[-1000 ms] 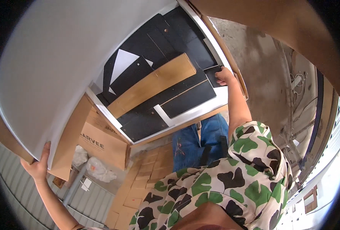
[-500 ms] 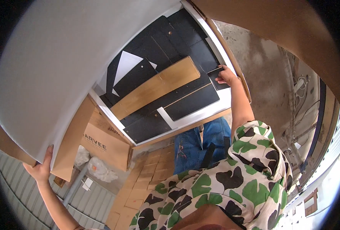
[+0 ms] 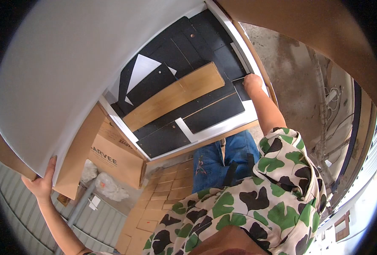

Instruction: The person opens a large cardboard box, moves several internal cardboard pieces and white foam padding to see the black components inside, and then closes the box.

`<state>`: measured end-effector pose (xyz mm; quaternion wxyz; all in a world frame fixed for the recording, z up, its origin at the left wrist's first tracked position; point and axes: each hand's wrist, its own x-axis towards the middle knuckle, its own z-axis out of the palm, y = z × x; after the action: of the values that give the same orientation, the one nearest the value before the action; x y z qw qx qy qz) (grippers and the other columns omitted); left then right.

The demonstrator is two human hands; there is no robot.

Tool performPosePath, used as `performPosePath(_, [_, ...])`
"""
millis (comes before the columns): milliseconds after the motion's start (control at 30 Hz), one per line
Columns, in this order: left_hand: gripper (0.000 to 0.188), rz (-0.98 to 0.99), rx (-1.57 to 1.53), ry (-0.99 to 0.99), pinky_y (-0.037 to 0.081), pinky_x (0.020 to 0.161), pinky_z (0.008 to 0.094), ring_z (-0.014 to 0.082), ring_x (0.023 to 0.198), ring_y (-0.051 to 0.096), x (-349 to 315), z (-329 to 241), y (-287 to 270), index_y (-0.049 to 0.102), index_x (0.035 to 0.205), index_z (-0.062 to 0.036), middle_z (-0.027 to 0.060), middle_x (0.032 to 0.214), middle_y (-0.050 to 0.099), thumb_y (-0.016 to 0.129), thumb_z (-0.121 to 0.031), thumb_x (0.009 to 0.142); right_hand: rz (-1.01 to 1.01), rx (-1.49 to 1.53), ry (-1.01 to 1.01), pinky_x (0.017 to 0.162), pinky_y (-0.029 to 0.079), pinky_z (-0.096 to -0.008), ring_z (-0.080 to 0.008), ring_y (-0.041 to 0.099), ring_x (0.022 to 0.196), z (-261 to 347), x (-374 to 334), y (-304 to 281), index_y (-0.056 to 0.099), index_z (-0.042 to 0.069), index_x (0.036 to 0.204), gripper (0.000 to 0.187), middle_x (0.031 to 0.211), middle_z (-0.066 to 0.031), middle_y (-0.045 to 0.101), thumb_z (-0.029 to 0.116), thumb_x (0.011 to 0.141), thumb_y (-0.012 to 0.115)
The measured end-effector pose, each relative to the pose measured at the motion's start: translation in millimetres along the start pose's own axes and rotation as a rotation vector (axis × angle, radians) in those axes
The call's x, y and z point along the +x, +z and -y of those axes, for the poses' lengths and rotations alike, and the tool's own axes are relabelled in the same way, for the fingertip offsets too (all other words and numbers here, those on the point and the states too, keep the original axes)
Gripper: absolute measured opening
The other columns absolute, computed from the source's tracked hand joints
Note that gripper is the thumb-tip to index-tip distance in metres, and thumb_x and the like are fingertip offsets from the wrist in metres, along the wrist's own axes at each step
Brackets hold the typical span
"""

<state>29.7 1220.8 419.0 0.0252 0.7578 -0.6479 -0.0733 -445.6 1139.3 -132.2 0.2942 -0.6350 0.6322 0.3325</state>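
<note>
While the left hand (image 3: 42, 182) grips the white board's (image 3: 57, 72) edge, the right hand (image 3: 252, 81) should firmly pinch the black strip (image 3: 241, 90).

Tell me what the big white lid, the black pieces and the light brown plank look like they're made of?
The white lid, held up by the left hand, looks like matte coated cardboard: its edge and back show plain brown. The black pieces, one under the right hand, look like thin, flat, matte boards, maybe laminate or plastic; I can't tell which. The plank looks like wood or wood-look laminate, with pale grain streaks.
</note>
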Motion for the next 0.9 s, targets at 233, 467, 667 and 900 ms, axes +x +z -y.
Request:
performPosePath(233, [0.033,-0.003,0.046,0.048,0.047,0.074,0.0275,0.0165,0.078,0.061,-3,5,-3,0.062,0.091,0.0039,0.0092,0.087,0.065,0.079,-0.012,0.068,0.181,0.085,0.028,0.090,0.045,-0.0403,-0.0348,0.048,0.116,9,-38,26,0.061,0.004,0.109,0.032,0.128,-0.0222,0.046,0.018,0.081,0.057])
performPosePath(467, [0.030,0.004,0.007,-0.022,0.046,0.074,0.0266,0.0150,0.077,0.060,3,6,-3,0.062,0.091,0.0025,0.0071,0.086,0.065,0.078,-0.005,0.067,-0.020,0.184,0.048,0.104,0.028,-0.0416,-0.0372,0.029,0.129,1,-44,94,0.035,-0.012,0.125,0.062,0.133,-0.0241,0.037,0.019,0.077,0.057])
performPosePath(667, [0.028,0.011,-0.017,0.008,0.046,0.069,0.0254,0.0133,0.073,0.059,5,-8,3,0.063,0.088,0.0019,0.0051,0.082,0.065,0.078,-0.005,0.066,-0.696,0.447,-0.200,0.089,0.042,-0.0423,-0.0364,0.051,0.100,37,-48,23,0.051,0.001,0.110,0.041,0.113,-0.0170,0.054,0.017,0.074,0.063])
performPosePath(900, [0.027,-0.017,0.023,0.012,0.045,0.063,0.0248,0.0118,0.067,0.057,12,-17,7,0.061,0.082,0.0020,0.0051,0.075,0.064,0.078,-0.009,0.064,-0.569,0.004,-1.053,0.106,0.019,-0.0518,-0.0413,0.029,0.127,201,-126,-41,0.038,0.022,0.133,0.079,0.139,-0.0183,0.031,0.029,0.064,0.074])
